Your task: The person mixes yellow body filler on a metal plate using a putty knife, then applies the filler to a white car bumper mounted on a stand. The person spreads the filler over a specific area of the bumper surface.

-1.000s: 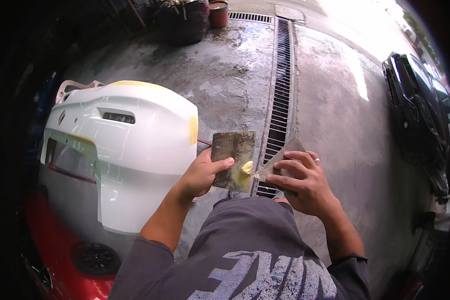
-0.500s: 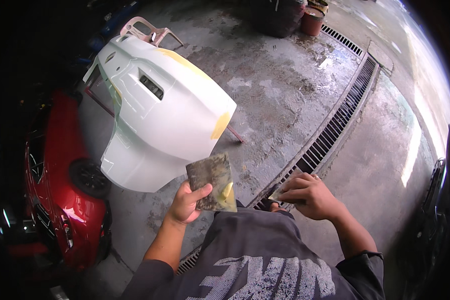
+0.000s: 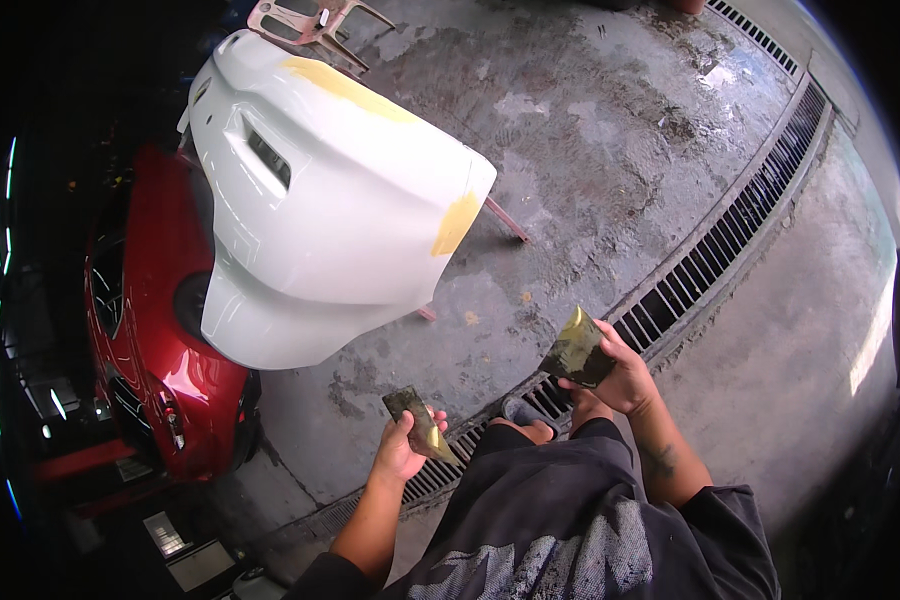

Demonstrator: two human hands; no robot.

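Yellow filler streaks the white bumper (image 3: pixel 340 200); left hand (image 3: pixel 402 452) grips one spreader (image 3: pixel 420 422), right hand (image 3: pixel 622 375) another spreader board (image 3: pixel 576 350). Next seems applying filler, needing a closer approach.

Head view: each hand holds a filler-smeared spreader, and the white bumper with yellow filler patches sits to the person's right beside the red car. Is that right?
Not quite. The head view shows the white bumper to the person's left, beside the red car, not to the right. The rest holds: the left hand and right hand each hold a filler-smeared spreader, and the bumper has yellow filler patches.
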